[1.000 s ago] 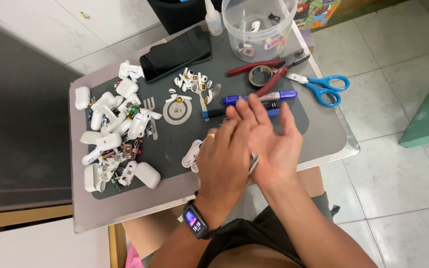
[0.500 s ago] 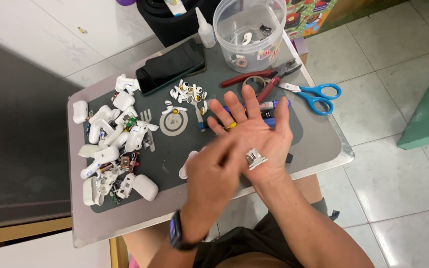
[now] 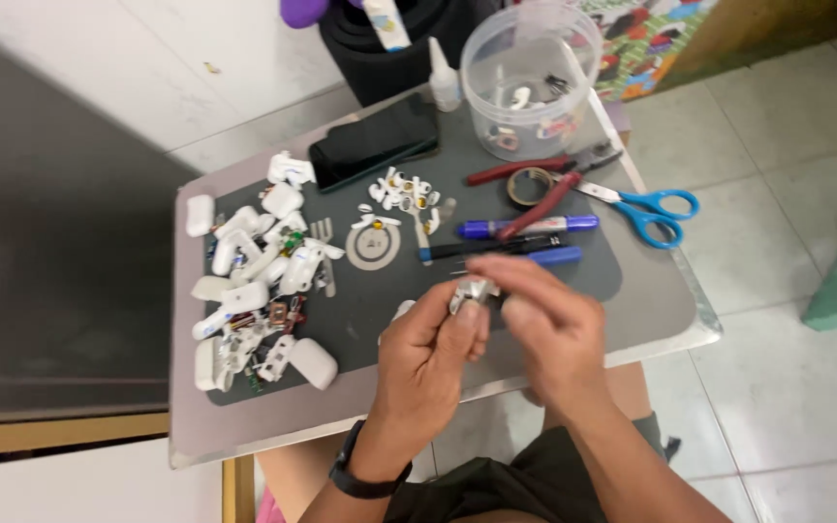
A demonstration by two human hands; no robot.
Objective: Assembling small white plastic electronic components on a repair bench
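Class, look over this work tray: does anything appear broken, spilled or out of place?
Yes. A heap of white plastic casings on the tray's left lies split open, small circuit parts showing. Both hands, left hand and right hand, pinch a small silvery piece.

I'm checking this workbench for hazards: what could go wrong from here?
The small white part is pinched between the left hand and right hand above the tray; it could slip out and get lost among the white pieces. The hands work near the front edge, so a dropped part might roll to the floor.
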